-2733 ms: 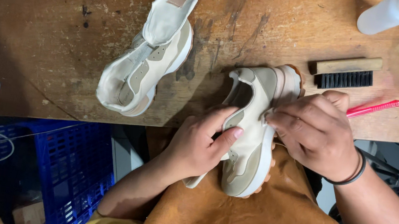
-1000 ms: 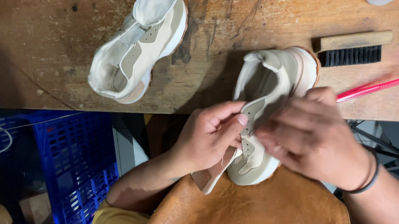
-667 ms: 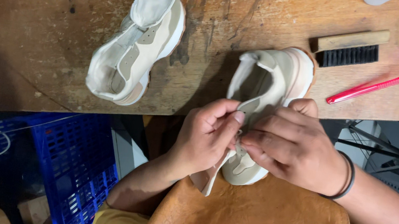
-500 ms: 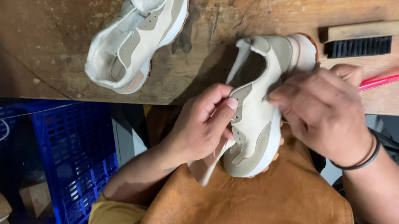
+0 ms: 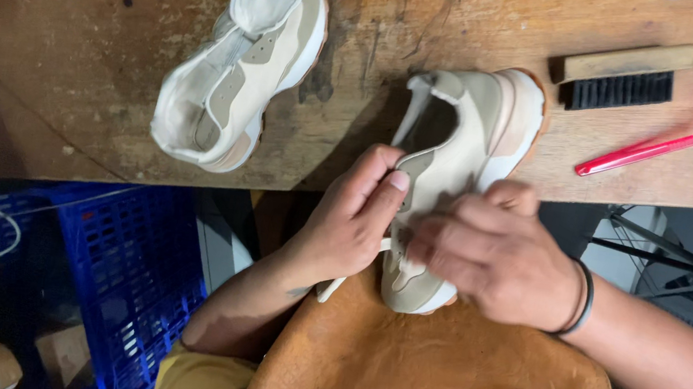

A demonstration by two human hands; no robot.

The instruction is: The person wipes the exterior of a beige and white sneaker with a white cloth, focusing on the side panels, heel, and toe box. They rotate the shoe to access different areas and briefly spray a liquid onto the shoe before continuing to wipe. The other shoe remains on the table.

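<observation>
Your left hand (image 5: 350, 231) pinching the lace (image 5: 331, 288), your right hand (image 5: 495, 261) gripping the shoe (image 5: 473, 131), heel on the table (image 5: 69, 47).

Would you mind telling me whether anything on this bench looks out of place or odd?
Mainly the second shoe: it lies tipped on its side with no lace, tongue pulled out. The wooden table is scratched and stained.

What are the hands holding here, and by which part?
Both grip the beige sneaker: left hand on its side by the lace area, right hand over the front half.
</observation>
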